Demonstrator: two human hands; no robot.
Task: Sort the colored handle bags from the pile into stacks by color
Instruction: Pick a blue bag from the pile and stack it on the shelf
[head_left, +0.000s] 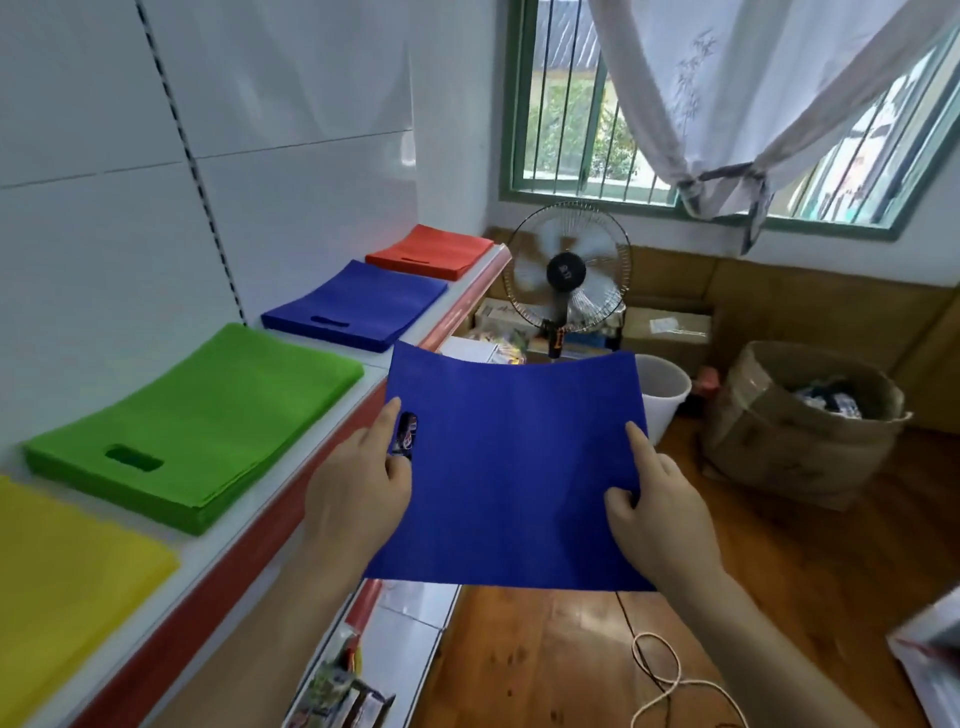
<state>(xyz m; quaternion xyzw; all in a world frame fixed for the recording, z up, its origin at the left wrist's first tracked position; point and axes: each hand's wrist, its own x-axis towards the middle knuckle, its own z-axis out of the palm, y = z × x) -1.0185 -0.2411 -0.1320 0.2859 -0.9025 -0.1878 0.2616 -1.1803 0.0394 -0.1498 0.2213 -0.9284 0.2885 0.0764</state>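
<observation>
Holding a plain, unlabelled blue bag between both hands.

A blue bag was held flat in the air by both hands: the left hand gripped its handle-hole edge, the right hand the opposite side. On the shelf to the left, yellow, green, blue and red stacks were laid in a row. A fan was seen beneath the window.
</observation>
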